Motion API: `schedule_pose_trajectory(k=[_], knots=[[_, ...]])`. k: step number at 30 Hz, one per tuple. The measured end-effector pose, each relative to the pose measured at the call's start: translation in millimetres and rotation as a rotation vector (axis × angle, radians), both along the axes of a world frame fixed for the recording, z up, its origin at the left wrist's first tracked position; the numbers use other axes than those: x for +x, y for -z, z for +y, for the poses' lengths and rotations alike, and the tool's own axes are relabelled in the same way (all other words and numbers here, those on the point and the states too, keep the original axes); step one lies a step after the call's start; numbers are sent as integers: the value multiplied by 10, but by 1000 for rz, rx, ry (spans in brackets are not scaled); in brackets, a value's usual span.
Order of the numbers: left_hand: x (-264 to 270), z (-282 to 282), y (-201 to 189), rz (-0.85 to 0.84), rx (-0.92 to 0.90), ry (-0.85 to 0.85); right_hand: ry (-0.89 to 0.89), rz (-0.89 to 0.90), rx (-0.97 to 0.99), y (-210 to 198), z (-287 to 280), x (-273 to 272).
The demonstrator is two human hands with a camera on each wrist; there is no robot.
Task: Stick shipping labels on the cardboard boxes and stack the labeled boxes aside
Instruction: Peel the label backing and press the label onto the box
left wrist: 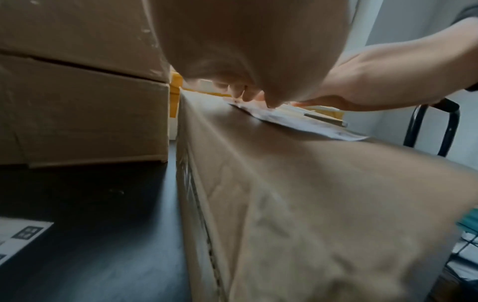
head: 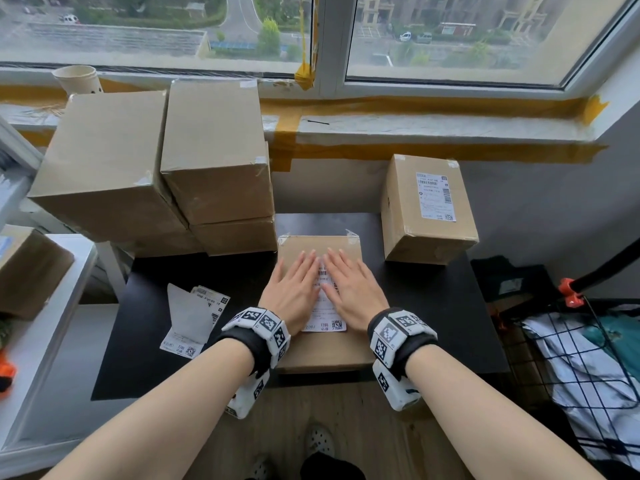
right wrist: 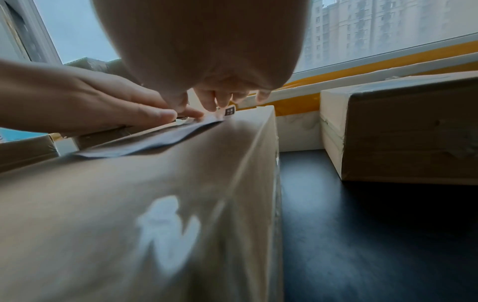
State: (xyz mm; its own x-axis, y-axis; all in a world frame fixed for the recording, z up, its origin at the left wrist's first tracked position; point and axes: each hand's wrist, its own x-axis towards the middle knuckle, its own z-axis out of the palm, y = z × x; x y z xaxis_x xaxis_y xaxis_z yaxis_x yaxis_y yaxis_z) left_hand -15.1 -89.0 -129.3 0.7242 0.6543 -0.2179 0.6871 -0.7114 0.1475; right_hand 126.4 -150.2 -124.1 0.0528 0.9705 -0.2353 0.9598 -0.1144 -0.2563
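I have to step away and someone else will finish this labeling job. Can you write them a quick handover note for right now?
Left hand and right hand: both flat, fingers straight, pressing a shipping label onto the top of the box at the front of the black table.
Done: one labeled box stands at the table's back right.
Left: finish smoothing this label and stack the box aside. Plain boxes with no label visible are piled at the back left. Spare labels lie on the table left of the left hand.
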Motion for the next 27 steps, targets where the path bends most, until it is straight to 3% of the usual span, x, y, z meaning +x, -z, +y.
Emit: schedule_pose_trajectory(k=[11,16,27], knots=[[-120,129,109,-10,-17,41,45,-35,-11,137,-9,150],[-90,129,108,-4,-5,80,-88,-61,9,139,22,39],[-317,105,47,52,-39,163,-14,-76,-29,115,-103,47]])
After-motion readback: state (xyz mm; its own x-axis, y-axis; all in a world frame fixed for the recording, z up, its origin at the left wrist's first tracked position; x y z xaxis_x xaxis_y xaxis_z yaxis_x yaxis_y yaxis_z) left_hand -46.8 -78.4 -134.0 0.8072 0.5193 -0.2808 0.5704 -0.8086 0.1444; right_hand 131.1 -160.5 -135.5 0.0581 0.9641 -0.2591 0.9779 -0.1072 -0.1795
